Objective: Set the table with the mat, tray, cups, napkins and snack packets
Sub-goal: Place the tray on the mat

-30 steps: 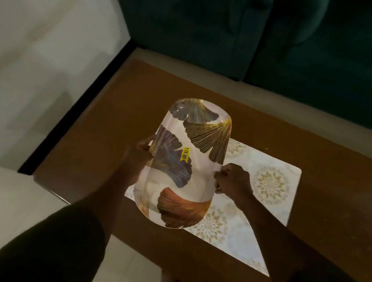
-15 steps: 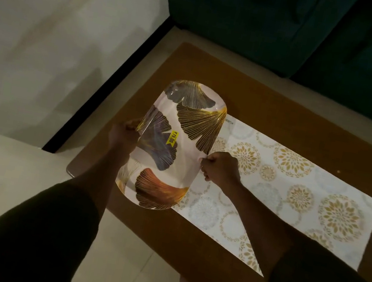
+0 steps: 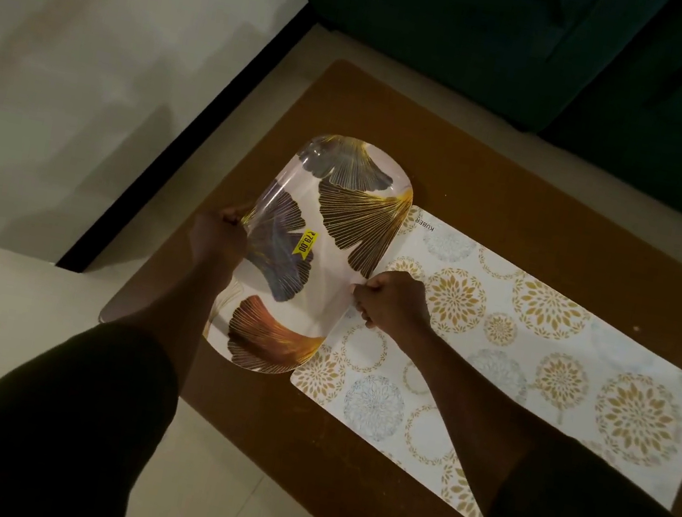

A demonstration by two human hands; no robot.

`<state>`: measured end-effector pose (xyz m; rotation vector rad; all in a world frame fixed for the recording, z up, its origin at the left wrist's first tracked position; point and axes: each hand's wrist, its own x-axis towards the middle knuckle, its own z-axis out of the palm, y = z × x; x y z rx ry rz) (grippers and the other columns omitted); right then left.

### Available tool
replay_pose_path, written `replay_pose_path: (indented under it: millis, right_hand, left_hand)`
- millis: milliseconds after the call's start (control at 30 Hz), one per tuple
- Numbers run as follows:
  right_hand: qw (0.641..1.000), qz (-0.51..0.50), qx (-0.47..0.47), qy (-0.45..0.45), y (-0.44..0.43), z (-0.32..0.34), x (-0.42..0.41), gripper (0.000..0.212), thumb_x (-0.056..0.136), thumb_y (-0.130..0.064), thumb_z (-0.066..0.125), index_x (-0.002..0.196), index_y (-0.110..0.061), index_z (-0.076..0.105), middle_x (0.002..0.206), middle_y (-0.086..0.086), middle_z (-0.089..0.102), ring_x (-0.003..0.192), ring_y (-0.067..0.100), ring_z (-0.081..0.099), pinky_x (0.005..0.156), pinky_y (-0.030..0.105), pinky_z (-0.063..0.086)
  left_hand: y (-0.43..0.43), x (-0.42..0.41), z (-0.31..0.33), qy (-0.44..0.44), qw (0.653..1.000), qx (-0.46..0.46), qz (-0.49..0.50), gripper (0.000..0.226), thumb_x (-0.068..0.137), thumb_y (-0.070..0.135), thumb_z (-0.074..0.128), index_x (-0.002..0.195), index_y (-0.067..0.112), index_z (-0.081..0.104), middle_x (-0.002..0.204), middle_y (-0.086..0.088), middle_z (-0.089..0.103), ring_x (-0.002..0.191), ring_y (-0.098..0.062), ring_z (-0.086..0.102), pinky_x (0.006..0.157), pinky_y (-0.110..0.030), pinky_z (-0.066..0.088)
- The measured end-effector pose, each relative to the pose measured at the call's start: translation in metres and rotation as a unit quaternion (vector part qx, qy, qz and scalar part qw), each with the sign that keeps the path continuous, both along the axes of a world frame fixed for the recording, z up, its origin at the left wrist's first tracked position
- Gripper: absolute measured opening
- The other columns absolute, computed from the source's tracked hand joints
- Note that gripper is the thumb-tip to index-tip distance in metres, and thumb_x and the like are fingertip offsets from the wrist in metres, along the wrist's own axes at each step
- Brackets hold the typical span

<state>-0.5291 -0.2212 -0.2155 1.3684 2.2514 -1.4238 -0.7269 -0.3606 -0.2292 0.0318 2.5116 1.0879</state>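
An oblong white tray (image 3: 343, 195) with gold, blue and copper leaf prints and a yellow price sticker is held low over the left end of the brown table (image 3: 502, 186). My left hand (image 3: 215, 236) grips its left long rim. My right hand (image 3: 391, 301) grips its right long rim. A white mat (image 3: 541, 353) with gold and grey round patterns lies flat on the table to the right. The tray's right edge overlaps the mat's left end. No cups, napkins or snack packets are in view.
A dark green sofa (image 3: 528, 40) stands right behind the table. A pale wall (image 3: 92, 55) with a black skirting strip runs along the left. Pale floor tiles (image 3: 234, 490) lie at the near side, with my foot showing by the table's front edge.
The view has shifted, showing more of the mat to the right. The tray sits lower and nearer the table's left end, with both hands still on its rims.
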Motion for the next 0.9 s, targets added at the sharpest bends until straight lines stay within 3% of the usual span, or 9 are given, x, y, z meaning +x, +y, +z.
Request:
replay_pose_path:
  millis: [167, 333, 500, 633, 800, 900]
  right_hand:
    - [0.999, -0.023, -0.032, 0.002, -0.002, -0.004, 0.000, 0.024, 0.084, -0.027, 0.071, 0.082, -0.004, 0.075, 0.072, 0.011, 0.074, 0.054, 0.018, 0.068, 0.058, 0.031, 0.061]
    - [0.999, -0.021, -0.033, 0.005, 0.001, 0.000, 0.005, 0.024, 0.085, -0.025, 0.070, 0.082, -0.002, 0.074, 0.073, 0.012, 0.074, 0.057, 0.021, 0.070, 0.060, 0.033, 0.062]
    - [0.999, 0.001, -0.033, -0.006, 0.001, 0.005, 0.006, 0.025, 0.087, -0.023, 0.067, 0.086, 0.000, 0.074, 0.077, 0.015, 0.075, 0.065, 0.026, 0.073, 0.070, 0.036, 0.062]
    - [1.000, 0.016, -0.027, -0.005, -0.004, 0.006, 0.010, 0.025, 0.086, -0.024, 0.068, 0.085, 0.000, 0.075, 0.077, 0.014, 0.075, 0.063, 0.025, 0.073, 0.068, 0.036, 0.062]
    - [1.000, 0.008, -0.024, -0.007, -0.007, 0.005, 0.010, 0.026, 0.087, -0.025, 0.066, 0.087, 0.000, 0.075, 0.078, 0.015, 0.075, 0.064, 0.026, 0.073, 0.070, 0.037, 0.062]
    - [1.000, 0.024, -0.003, -0.012, -0.008, 0.008, 0.009, 0.033, 0.089, -0.030, 0.063, 0.082, 0.001, 0.074, 0.077, 0.014, 0.075, 0.063, 0.026, 0.073, 0.069, 0.034, 0.061]
  left_hand:
    - [0.009, -0.005, 0.000, 0.008, 1.000, -0.005, -0.011, 0.055, 0.081, -0.008, 0.041, 0.118, 0.019, 0.071, 0.113, -0.006, 0.072, 0.095, -0.019, 0.066, 0.076, -0.031, 0.051]
    - [0.003, 0.004, -0.003, 0.030, 0.999, -0.015, -0.009, 0.053, 0.079, -0.007, 0.043, 0.117, 0.016, 0.071, 0.114, -0.011, 0.072, 0.104, -0.031, 0.066, 0.090, -0.045, 0.056]
    - [0.001, 0.009, -0.003, 0.034, 0.999, -0.018, 0.002, 0.048, 0.083, -0.007, 0.044, 0.118, 0.013, 0.069, 0.111, -0.015, 0.072, 0.099, -0.032, 0.067, 0.084, -0.036, 0.054]
    - [-0.007, 0.012, -0.004, 0.029, 0.999, -0.032, -0.017, 0.051, 0.081, -0.005, 0.043, 0.117, 0.019, 0.070, 0.112, -0.010, 0.072, 0.100, -0.030, 0.067, 0.088, -0.046, 0.057]
    - [-0.008, 0.018, 0.002, 0.036, 0.998, -0.035, -0.024, 0.046, 0.084, -0.003, 0.046, 0.119, 0.015, 0.068, 0.110, -0.014, 0.071, 0.095, -0.030, 0.065, 0.080, -0.035, 0.053]
    - [-0.007, 0.023, 0.011, 0.050, 0.995, -0.053, -0.062, 0.043, 0.082, 0.004, 0.051, 0.121, 0.011, 0.064, 0.116, -0.017, 0.068, 0.105, -0.037, 0.062, 0.091, -0.048, 0.053]
